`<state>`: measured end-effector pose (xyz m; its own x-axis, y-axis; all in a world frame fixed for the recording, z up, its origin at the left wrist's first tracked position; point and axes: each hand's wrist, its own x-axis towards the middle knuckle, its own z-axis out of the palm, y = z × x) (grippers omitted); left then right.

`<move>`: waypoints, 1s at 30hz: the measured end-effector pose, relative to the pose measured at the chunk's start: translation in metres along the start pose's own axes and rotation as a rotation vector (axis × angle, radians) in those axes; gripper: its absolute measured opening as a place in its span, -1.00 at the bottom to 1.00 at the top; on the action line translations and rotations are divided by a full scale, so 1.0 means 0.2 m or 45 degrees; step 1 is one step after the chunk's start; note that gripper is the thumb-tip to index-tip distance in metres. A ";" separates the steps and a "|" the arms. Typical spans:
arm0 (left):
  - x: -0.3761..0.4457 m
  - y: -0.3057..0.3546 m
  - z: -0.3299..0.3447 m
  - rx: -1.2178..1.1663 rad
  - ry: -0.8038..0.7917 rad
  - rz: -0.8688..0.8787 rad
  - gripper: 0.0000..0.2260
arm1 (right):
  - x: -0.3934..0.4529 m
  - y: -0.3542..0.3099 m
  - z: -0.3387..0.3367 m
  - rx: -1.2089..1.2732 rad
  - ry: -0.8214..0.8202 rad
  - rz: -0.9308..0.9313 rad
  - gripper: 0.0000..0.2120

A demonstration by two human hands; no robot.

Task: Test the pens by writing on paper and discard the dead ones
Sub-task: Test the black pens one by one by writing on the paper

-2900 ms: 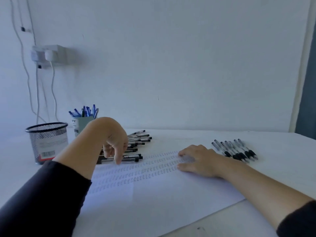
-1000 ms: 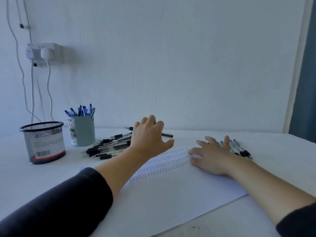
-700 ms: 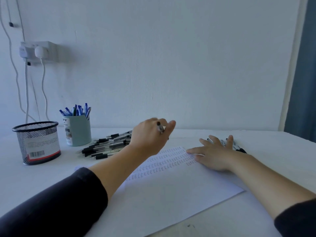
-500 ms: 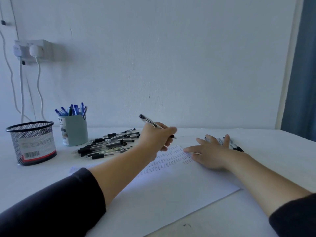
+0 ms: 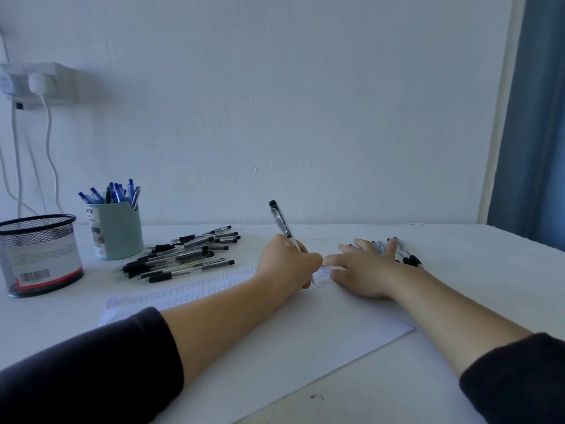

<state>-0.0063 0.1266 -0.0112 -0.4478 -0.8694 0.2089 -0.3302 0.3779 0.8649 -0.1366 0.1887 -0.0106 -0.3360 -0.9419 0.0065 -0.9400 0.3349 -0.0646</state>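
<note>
Left hand [image 5: 287, 264] lowered pen [image 5: 282, 224] | tip hidden | right hand [image 5: 363, 270] flat

Left hand [image 5: 287, 264] curled in a writing grip — forearm bare, dark sleeve pushed to the elbow. Right hand [image 5: 365, 269] flat, fingers spread, index tip just beside the left knuckles.

wall socket [image 5: 39, 82] with plugged cable [image 5: 50, 154]; blue curtain [image 5: 533, 117] at right.
</note>
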 end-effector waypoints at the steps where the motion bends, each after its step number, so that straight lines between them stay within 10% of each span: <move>1: 0.00 0.00 0.00 0.013 0.007 0.000 -0.88 | 0.00 0.00 0.00 0.005 0.000 0.001 -0.58; 30: -0.01 0.00 0.01 0.121 0.012 0.043 -0.84 | 0.01 0.01 0.01 0.043 -0.012 0.004 -0.61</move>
<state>-0.0068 0.1286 -0.0126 -0.4525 -0.8582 0.2421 -0.3924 0.4355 0.8102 -0.1381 0.1875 -0.0117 -0.3379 -0.9412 -0.0035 -0.9365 0.3366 -0.0986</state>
